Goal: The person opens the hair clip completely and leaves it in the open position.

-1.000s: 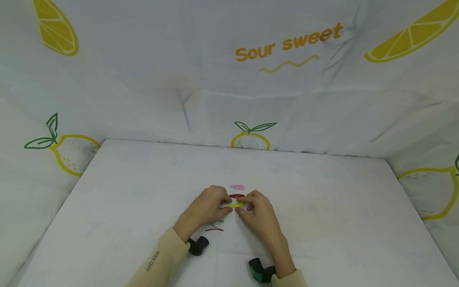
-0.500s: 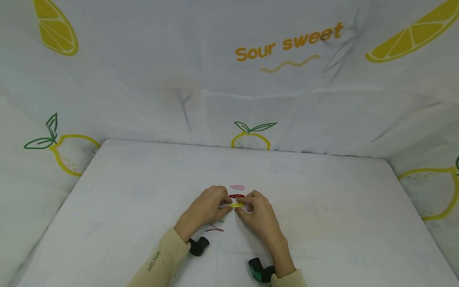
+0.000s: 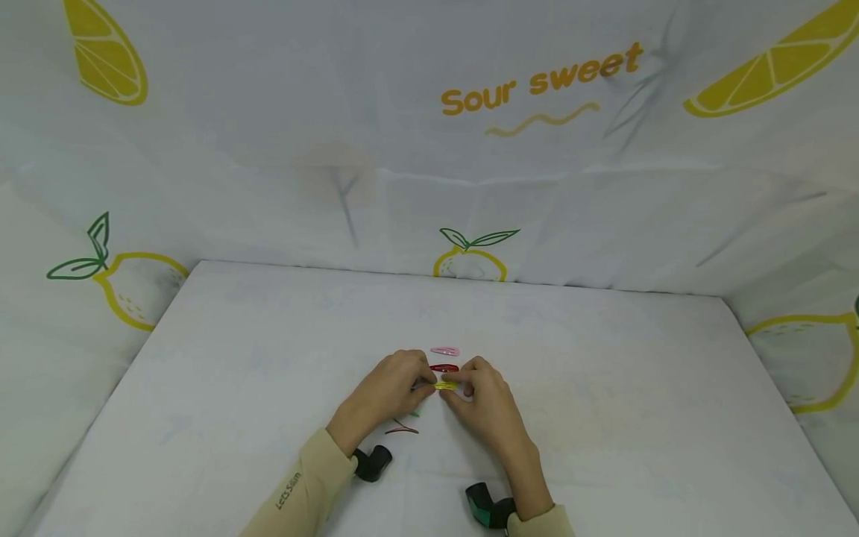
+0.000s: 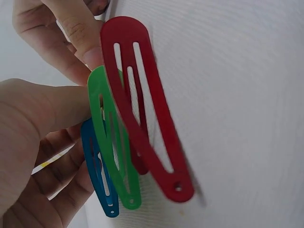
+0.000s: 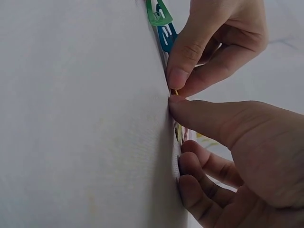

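Observation:
A yellow snap hair clip [image 3: 446, 385] lies between my two hands, low over the white table. My left hand [image 3: 385, 388] pinches its left end between thumb and fingers. At the other end, my right hand [image 3: 486, 403] holds it with thumb and index finger; the remaining fingers curl loosely in the right wrist view. A red hair clip [image 3: 444, 368] and a pink one [image 3: 445, 350] lie just beyond. Nearer me, by the left wrist, are a blue clip [image 4: 97, 166], a green clip [image 4: 107, 137] and a dark red clip [image 4: 159, 109].
The white tabletop [image 3: 604, 388] stretches out on both sides of the hands. Behind it hangs a pale cloth [image 3: 403, 149] printed with lemons. Black wrist devices [image 3: 373, 462] sit close to the table under both forearms.
My left fingertips have shifted slightly to the right and cover more of the yellow hair clip's left end. The right hand and the other clips stay put.

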A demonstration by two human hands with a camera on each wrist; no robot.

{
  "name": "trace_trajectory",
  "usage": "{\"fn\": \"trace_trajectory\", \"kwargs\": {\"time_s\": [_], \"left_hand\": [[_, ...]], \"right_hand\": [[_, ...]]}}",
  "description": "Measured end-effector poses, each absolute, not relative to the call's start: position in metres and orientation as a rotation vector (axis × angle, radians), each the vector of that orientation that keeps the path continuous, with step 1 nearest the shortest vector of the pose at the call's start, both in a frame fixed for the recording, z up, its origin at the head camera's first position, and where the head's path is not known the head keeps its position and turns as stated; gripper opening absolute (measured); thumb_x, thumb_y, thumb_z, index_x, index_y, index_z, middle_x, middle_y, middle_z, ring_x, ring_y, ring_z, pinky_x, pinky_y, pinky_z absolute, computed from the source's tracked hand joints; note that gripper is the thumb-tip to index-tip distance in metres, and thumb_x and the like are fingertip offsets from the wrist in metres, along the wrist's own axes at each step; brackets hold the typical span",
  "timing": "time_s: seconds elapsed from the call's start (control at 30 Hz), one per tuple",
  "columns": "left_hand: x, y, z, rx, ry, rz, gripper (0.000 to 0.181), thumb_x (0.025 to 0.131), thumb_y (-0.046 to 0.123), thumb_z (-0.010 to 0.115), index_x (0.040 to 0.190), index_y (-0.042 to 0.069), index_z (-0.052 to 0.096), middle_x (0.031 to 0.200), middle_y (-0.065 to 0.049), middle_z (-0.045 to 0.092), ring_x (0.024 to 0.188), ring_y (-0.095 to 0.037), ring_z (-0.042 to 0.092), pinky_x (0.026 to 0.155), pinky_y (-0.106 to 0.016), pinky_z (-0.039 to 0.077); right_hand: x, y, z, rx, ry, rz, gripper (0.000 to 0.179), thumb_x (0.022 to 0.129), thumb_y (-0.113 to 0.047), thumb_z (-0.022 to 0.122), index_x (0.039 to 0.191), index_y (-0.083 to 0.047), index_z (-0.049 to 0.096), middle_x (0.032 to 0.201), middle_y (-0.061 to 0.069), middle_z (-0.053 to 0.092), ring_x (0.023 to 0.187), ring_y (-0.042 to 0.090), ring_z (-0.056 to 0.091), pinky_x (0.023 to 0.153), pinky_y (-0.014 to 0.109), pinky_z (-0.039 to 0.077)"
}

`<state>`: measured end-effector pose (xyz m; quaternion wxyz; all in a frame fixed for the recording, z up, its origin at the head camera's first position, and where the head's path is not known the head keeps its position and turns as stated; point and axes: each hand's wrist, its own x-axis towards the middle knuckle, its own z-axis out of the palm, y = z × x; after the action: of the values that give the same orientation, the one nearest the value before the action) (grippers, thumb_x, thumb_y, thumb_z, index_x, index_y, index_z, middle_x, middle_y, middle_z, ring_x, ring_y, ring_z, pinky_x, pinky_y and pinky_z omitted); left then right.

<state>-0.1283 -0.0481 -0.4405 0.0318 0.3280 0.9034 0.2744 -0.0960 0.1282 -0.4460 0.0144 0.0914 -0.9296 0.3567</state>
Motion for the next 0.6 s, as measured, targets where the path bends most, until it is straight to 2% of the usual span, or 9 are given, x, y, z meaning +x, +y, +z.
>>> {"fn": "trace_trajectory", "kwargs": {"time_s": [0.37,0.6], "left_hand": [[-0.1268,-0.0499,-0.4426,1.057,2.833,0.882,0.010,0.080,0.011,0.071,0.090,0.010,0.073,0.083,0.004,0.066,0.075,-0.009,0.057,0.066,-0.020,0.045],[-0.1291,-0.0516,-0.4393,1.049,2.846,0.927,0.010,0.082,0.012,0.070,0.091,0.009,0.074,0.086,0.003,0.069,0.072,-0.005,0.057,0.063,-0.017,0.045]], "right_hand": [[-0.0953,0.1284,-0.4460,0.307,-2.876,1.134,0.015,0.075,-0.016,0.077,0.090,-0.011,0.075,0.082,-0.005,0.057,0.066,0.010,0.047,0.055,0.021,0.039],[-0.0966,0.1278,-0.4448,0.307,-2.831,1.185,0.018,0.076,-0.017,0.076,0.093,-0.012,0.075,0.076,-0.010,0.058,0.063,0.007,0.048,0.054,0.020,0.040]]}}
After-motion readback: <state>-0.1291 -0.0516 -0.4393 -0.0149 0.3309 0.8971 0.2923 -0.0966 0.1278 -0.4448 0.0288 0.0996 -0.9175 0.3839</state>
